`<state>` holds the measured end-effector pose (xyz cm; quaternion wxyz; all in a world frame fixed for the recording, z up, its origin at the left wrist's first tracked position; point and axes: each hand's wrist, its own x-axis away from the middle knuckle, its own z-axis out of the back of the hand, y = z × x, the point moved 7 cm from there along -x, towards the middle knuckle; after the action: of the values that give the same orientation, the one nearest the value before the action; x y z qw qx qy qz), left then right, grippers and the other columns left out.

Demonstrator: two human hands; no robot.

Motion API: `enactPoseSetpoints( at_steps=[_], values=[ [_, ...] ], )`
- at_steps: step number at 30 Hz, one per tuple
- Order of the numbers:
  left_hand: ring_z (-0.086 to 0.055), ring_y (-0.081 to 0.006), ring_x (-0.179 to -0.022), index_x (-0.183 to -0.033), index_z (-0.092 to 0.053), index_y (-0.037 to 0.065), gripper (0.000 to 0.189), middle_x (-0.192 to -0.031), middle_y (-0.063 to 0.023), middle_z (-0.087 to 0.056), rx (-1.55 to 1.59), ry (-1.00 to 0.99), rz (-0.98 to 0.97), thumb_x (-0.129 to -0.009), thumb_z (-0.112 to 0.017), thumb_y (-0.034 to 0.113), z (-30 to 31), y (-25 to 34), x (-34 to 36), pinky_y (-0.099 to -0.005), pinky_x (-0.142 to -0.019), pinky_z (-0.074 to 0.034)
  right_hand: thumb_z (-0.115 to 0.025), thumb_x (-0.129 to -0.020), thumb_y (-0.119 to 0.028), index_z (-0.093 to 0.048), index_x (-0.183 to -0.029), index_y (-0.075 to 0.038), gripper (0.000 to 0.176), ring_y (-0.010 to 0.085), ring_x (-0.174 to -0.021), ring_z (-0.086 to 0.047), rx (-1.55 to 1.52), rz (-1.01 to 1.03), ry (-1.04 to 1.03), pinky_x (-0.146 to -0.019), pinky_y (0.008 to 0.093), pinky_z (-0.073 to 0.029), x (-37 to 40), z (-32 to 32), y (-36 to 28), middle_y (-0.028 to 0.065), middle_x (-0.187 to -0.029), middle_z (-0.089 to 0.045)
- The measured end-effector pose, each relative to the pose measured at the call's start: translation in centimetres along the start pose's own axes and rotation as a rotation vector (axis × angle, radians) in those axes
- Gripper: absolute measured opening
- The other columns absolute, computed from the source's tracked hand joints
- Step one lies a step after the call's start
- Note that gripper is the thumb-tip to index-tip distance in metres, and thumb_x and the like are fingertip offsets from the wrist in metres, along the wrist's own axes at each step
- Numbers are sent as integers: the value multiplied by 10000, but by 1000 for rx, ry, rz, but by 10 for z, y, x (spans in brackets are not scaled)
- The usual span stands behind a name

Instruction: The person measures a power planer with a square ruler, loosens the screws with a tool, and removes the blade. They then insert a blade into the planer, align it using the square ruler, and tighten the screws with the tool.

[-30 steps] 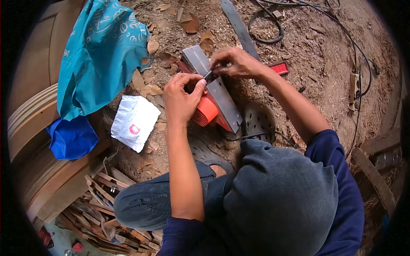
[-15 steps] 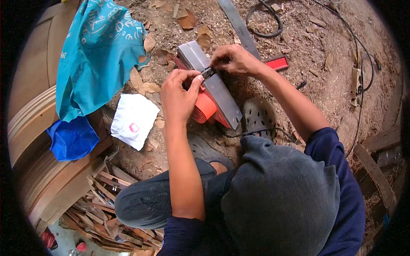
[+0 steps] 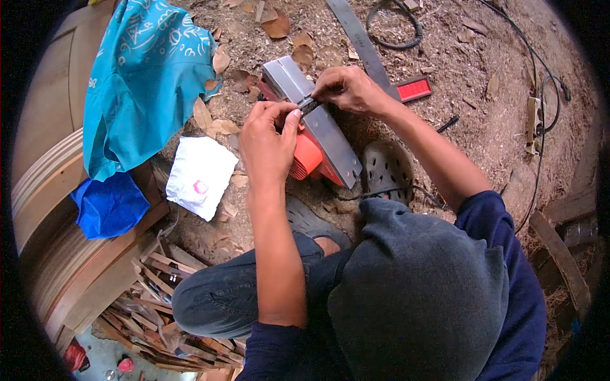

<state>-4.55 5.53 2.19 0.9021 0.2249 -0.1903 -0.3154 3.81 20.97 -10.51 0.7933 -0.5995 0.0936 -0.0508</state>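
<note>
An orange electric planer lies with its grey metal sole facing up on the ground, in front of my feet. My left hand is at the left side of its middle slot, thumb and index finger bent together on the slot's edge. At the slot's right end, my right hand has its fingers pinched together. Whatever small part the fingertips may hold there is hidden. A dark blade area shows between the two hands.
A saw blade and a red rectangular case lie beyond my right hand. Left are a teal cloth, white paper and a blue cloth. A black cable runs down the right, past wood scraps lower left.
Both hands stay at the planer's slot, with slight finger shifts. The view has moved a little; nothing has visibly been picked up or put down.
</note>
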Motion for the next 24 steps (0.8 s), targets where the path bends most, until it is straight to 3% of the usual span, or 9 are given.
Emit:
enactPoseSetpoints(
  at_steps=[3,6,18,20,24],
  values=[
    [-722,-290,-847,-1018,-812,84,138,-954,-88,-717,25,37,-29,-932,-799,190,0,1,2,-416,-784,-560,-827,-786,-34,-817,-1049,-85,268,307,-978,-766,19,70,70,-870,387,-603,3,1,-3,120,-1030,-787],
    [-727,-253,-899,-1029,-831,79,159,-983,-82,-739,38,39,0,-927,-814,200,-1,-1,3,-376,-822,-565,-829,-810,-41,-818,-1049,-79,242,303,-981,-765,23,22,120,-870,382,-604,9,-1,-7,117,-1040,-784],
    [-748,-212,-833,-1011,-822,74,142,-953,-70,-755,57,56,13,-933,-820,192,-2,-3,3,-354,-778,-579,-833,-877,-95,-814,-1032,-67,158,288,-905,-781,-32,-187,245,-823,385,-612,18,-4,-4,137,-967,-803],
    [-748,-199,-800,-1006,-822,74,125,-931,-63,-754,53,88,-23,-932,-820,175,-1,-2,3,-346,-757,-580,-838,-894,-63,-813,-1057,-31,168,206,-919,-774,-8,-187,264,-843,347,-601,20,-4,-5,127,-981,-808],
    [-747,-197,-790,-1005,-823,75,120,-920,-63,-753,56,87,-16,-933,-820,171,-2,-4,3,-346,-749,-580,-840,-895,-67,-814,-1058,-30,170,207,-924,-776,-18,-218,264,-843,346,-600,20,-4,-5,127,-994,-810]
  ],
)
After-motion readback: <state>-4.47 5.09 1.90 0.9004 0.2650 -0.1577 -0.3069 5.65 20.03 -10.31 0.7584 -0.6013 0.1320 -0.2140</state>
